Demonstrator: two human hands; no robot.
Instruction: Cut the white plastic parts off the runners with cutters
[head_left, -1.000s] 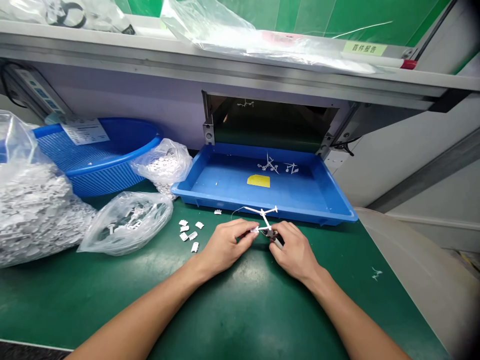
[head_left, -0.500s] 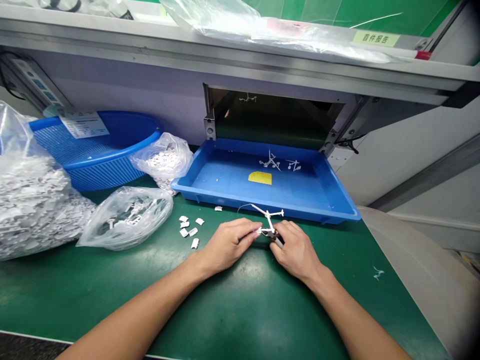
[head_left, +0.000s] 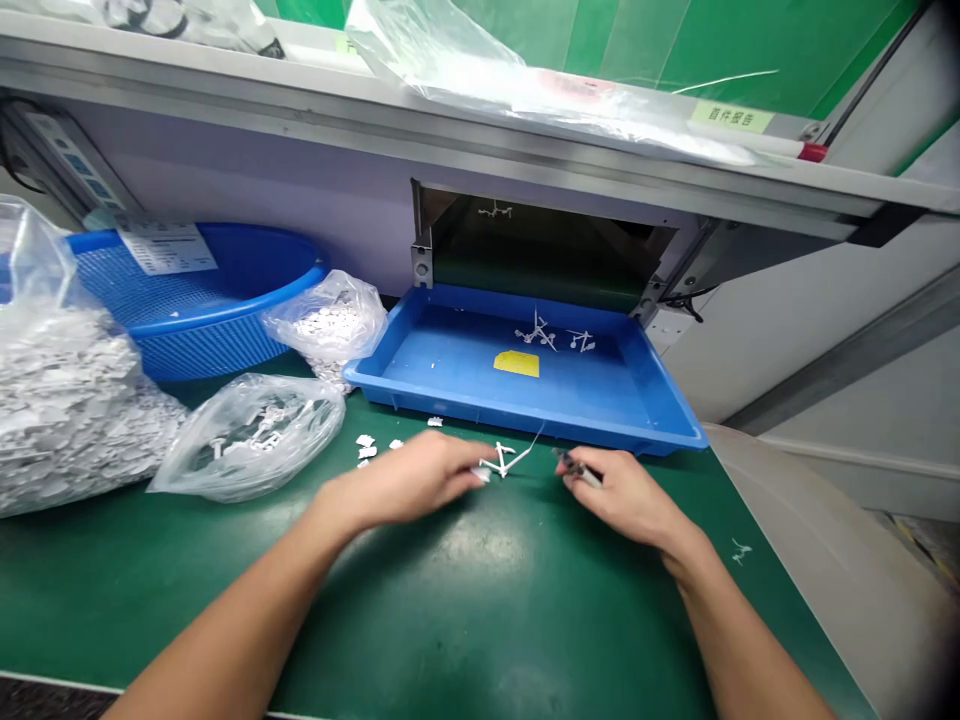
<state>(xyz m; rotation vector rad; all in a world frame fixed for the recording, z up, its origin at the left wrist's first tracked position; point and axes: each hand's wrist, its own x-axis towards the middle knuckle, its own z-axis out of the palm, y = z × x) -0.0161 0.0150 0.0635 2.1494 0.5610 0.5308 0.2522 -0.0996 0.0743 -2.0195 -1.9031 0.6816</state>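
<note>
My left hand (head_left: 420, 478) is closed, thumb and fingers pinched at a thin branched white plastic sprue (head_left: 504, 464). A small white plastic piece (head_left: 481, 474) shows by the fingertips; whether it is joined to the sprue I cannot tell. To the right, apart from the sprue, my right hand (head_left: 619, 495) grips a pair of nippers (head_left: 583, 469) with a pale handle, jaws pointing left. Several small white plastic pieces (head_left: 366, 452) lie on the green table beyond my left hand, some partly hidden by it.
A shallow blue tray (head_left: 450, 400) with white sprues (head_left: 537, 334) sits below a wall opening. At left are a blue basket (head_left: 217, 345), a large bag of white pieces (head_left: 75, 410), an open plastic bag (head_left: 251, 470) and a smaller bag (head_left: 330, 320). A metal shelf edge (head_left: 480, 140) runs overhead.
My hands have moved apart: the left went leftward with the sprue, now turned and lower, and the right drew back to the right with the nippers, away from the sprue.
</note>
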